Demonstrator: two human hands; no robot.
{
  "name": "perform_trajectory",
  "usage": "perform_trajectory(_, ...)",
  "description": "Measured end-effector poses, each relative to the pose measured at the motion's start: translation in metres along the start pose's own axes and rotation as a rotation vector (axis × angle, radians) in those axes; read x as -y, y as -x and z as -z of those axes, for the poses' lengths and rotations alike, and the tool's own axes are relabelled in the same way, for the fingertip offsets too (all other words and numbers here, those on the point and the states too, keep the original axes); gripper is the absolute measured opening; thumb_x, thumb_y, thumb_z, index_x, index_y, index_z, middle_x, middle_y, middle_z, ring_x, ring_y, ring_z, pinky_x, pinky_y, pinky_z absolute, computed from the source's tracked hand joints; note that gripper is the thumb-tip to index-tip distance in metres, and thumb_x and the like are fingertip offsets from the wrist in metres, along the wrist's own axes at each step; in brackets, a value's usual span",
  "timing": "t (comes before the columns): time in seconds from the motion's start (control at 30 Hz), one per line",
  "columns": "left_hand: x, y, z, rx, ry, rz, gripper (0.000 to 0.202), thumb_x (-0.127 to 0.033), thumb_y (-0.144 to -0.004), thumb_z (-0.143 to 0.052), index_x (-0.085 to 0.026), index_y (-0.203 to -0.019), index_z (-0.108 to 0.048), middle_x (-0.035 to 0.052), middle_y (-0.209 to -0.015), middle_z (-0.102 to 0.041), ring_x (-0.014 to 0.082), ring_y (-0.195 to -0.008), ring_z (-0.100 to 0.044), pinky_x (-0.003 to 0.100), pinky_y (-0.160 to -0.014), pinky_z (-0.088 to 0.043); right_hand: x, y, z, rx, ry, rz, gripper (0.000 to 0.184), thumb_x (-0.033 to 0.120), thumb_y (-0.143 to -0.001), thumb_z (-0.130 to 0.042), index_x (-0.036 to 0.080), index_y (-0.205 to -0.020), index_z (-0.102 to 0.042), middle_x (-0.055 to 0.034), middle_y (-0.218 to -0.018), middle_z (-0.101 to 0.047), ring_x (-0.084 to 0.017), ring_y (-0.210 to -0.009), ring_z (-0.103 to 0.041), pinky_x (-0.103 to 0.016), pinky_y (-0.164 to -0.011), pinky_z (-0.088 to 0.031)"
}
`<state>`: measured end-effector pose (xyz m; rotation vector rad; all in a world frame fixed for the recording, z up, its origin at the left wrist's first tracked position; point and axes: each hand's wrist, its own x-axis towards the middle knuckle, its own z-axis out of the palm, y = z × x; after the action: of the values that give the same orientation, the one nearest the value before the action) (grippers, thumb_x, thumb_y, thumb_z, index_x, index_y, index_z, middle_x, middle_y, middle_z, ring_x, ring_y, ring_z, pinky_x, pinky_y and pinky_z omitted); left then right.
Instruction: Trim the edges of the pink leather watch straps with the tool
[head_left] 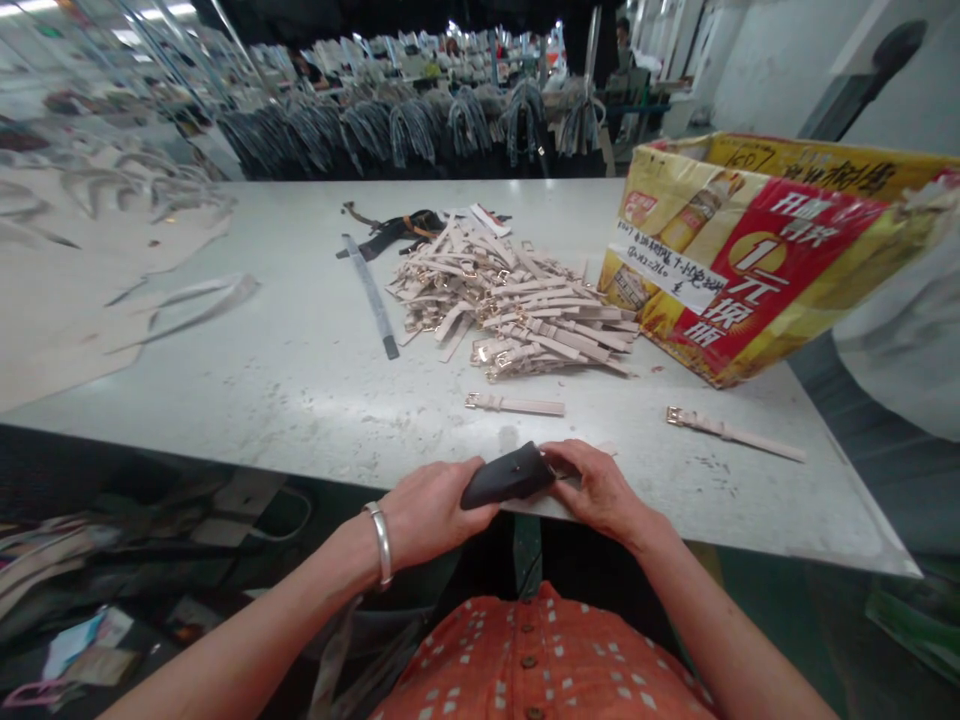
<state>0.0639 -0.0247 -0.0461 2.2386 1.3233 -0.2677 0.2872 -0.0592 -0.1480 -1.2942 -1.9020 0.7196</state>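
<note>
A big table [315, 400] stands in front of the person. In the middle of it lies a pile of buckle straps [510, 300]. A long ruler [371, 290] lies just left of the pile. A box [757, 260] sits on the right end of the table, beside the pile. One loose strap [514, 404] lies in front of the pile, and another loose strap [735, 433] lies in front of the box. Flat cloth bags [97, 270] lie on the left part of the table. The left hand [439, 513] and right hand [600, 490] are at the near edge, with a small pad [506, 476] between them. Rows of hanging bags [405, 130] are behind the table.
</note>
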Motion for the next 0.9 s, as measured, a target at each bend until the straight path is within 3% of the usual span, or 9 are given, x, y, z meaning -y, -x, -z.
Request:
perform_trajectory(0.13, -0.001, -0.007, 0.002, -0.051, 0.007, 0.001, 0.023, -0.04, -0.077, -0.047, -0.022, -0.085, -0.059, 0.0014, -0.071, -0.065, 0.0172, -0.063, -0.06, 0.023, -0.054, -0.037, -0.006, 0.002, -0.001, 0.001, -0.019, -0.027, 0.06, 0.019, -0.075, -0.061, 0.026, -0.131, -0.04, -0.0053, -0.104, -0.06, -0.017, -0.091, -0.056, -0.035, -0.083, -0.045)
perform_trajectory(0.23, 0.009, -0.001, 0.003, -0.088, 0.006, 0.026, 0.024, -0.04, -0.079, -0.044, -0.022, -0.086, -0.058, 0.0012, -0.072, -0.065, 0.0172, -0.064, -0.06, 0.023, -0.054, -0.037, -0.007, 0.002, -0.002, 0.006, -0.021, 0.001, 0.057, 0.015, -0.075, -0.06, 0.025, -0.128, -0.043, -0.0051, -0.101, -0.06, -0.017, -0.091, -0.055, -0.034, -0.083, -0.045)
perform_trajectory(0.4, 0.016, 0.012, -0.002, -0.005, 0.021, 0.007, 0.024, -0.041, -0.077, -0.047, -0.023, -0.087, -0.058, 0.0003, -0.071, -0.064, 0.0173, -0.064, -0.059, 0.023, -0.056, -0.038, -0.003, 0.002, -0.002, 0.018, 0.026, 0.016, 0.045, 0.014, -0.077, -0.058, 0.023, -0.12, -0.051, -0.0062, -0.098, -0.06, -0.019, -0.092, -0.053, -0.034, -0.082, -0.044)
perform_trajectory(0.67, 0.001, -0.014, -0.011, -0.133, 0.07, -0.022, 0.023, -0.041, -0.077, -0.048, -0.022, -0.087, -0.057, 0.0015, -0.072, -0.064, 0.0176, -0.064, -0.059, 0.024, -0.056, -0.037, 0.0, 0.001, -0.002, -0.053, 0.085, 0.001, 0.057, 0.017, -0.077, -0.058, 0.025, -0.131, -0.039, -0.0064, -0.104, -0.059, -0.02, -0.094, -0.052, -0.036, -0.083, -0.044)
perform_trajectory(0.77, 0.014, -0.012, -0.011, -0.172, 0.095, -0.002, 0.026, -0.042, -0.078, -0.046, -0.022, -0.089, -0.057, 0.0013, -0.071, -0.064, 0.0176, -0.064, -0.059, 0.024, -0.057, -0.037, -0.004, 0.002, 0.01, -0.118, 0.172, -0.016, 0.049, 0.017, -0.077, -0.058, 0.023, -0.124, -0.047, -0.0061, -0.095, -0.06, -0.021, -0.089, -0.052, -0.035, -0.08, -0.045)
perform_trajectory(0.9, 0.039, 0.004, -0.007, -0.181, 0.114, 0.074, 0.03, -0.047, -0.079, -0.044, -0.022, -0.088, -0.057, -0.0003, -0.067, -0.062, 0.0176, -0.061, -0.058, 0.024, -0.054, -0.036, -0.024, 0.018, 0.053, -0.328, 0.365, -0.086, 0.036, 0.023, -0.078, -0.056, 0.022, -0.114, -0.056, -0.0077, -0.096, -0.061, -0.022, -0.09, -0.053, -0.038, -0.08, -0.045)
